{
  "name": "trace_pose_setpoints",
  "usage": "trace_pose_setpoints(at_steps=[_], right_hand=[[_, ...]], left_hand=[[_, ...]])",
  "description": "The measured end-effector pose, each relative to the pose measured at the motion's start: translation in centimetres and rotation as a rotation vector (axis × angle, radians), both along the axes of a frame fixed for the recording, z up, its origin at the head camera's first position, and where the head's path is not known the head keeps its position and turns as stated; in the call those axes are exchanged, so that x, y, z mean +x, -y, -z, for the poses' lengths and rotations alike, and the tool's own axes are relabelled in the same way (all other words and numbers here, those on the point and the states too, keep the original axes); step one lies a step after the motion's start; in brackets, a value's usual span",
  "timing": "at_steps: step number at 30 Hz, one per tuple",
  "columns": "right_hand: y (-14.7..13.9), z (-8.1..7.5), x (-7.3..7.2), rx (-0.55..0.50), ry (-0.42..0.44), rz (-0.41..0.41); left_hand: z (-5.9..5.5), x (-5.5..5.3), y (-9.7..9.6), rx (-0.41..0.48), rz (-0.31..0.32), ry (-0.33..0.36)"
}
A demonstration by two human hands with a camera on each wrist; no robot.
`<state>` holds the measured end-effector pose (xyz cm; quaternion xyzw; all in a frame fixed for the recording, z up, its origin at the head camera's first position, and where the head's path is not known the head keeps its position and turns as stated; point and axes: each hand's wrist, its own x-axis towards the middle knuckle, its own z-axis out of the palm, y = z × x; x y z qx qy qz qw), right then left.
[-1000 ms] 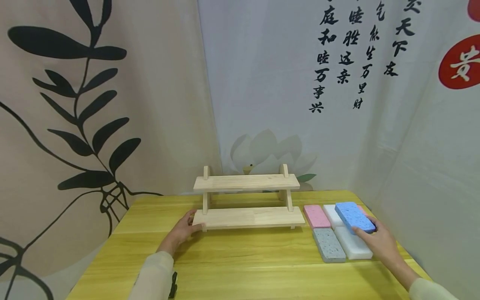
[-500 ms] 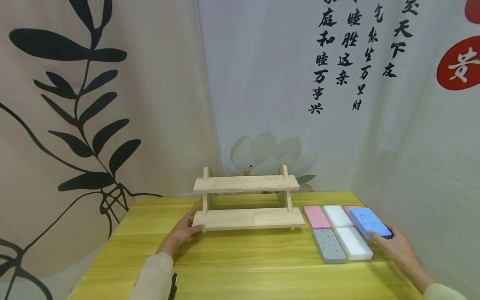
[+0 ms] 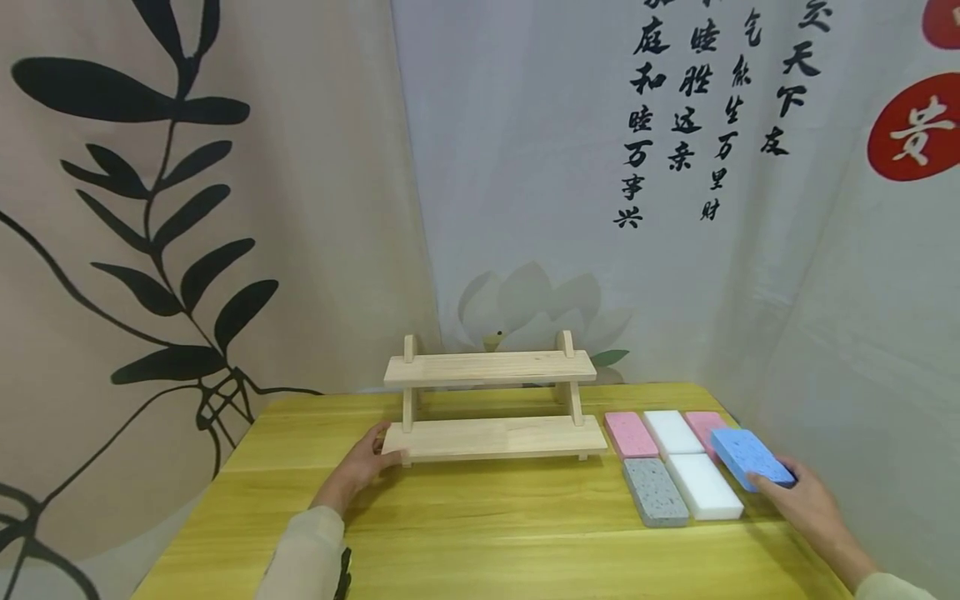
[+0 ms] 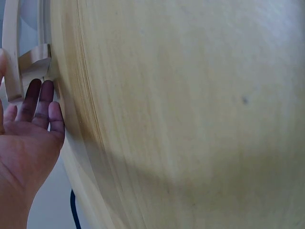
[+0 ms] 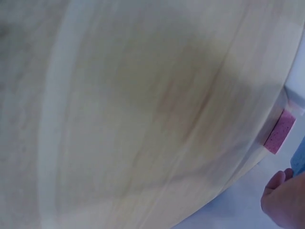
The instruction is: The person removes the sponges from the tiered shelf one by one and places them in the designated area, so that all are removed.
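My left hand [image 3: 362, 465] is at the left end of the lower board of a two-tier wooden display rack [image 3: 495, 437]. Its thumb lies along the board's front and the other fingers are at the end and behind; in the left wrist view that hand [image 4: 31, 138] has fairly straight fingers beside the rack [image 4: 13, 52]. On the far right my right hand [image 3: 810, 500] holds a blue sponge [image 3: 750, 458] by its right end, tilted slightly above the table. The right wrist view catches only part of the hand [image 5: 286, 200] and an edge of the blue sponge [image 5: 299, 157].
Right of the rack lie a pink sponge [image 3: 630, 434], a white sponge [image 3: 673, 432], a second pink sponge [image 3: 702, 427], a grey sponge [image 3: 655, 492] and another white sponge [image 3: 705, 486]. The wooden table [image 3: 480, 533] meets printed cloth walls [image 3: 525, 167].
My right hand has carried the blue sponge right and toward me, from above the white sponges to the right end of the group, uncovering them. My left hand has stayed at the rack.
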<state>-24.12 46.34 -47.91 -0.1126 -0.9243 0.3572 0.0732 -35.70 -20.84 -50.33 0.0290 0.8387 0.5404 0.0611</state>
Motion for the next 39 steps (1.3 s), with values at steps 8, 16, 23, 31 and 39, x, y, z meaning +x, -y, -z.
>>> trace_pose_setpoints(at_steps=[8,16,23,31,39], right_hand=[[-0.8,0.6,0.1,0.035,0.034,-0.037],[-1.3,1.0,0.3,0.060,0.082,-0.053],[-1.3,1.2,0.1,0.065,0.126,-0.049],[-1.4,1.7,0.0,0.053,0.165,-0.046],[-1.4,2.0,0.2,0.033,0.254,-0.033]], left_hand=[[-0.1,0.1,0.2,-0.012,-0.013,0.012],[0.0,0.2,0.3,-0.020,-0.016,0.015],[0.0,0.0,0.3,-0.008,-0.011,0.012],[0.2,0.0,0.4,-0.014,-0.013,0.013],[0.3,-0.1,0.3,-0.020,-0.013,0.007]])
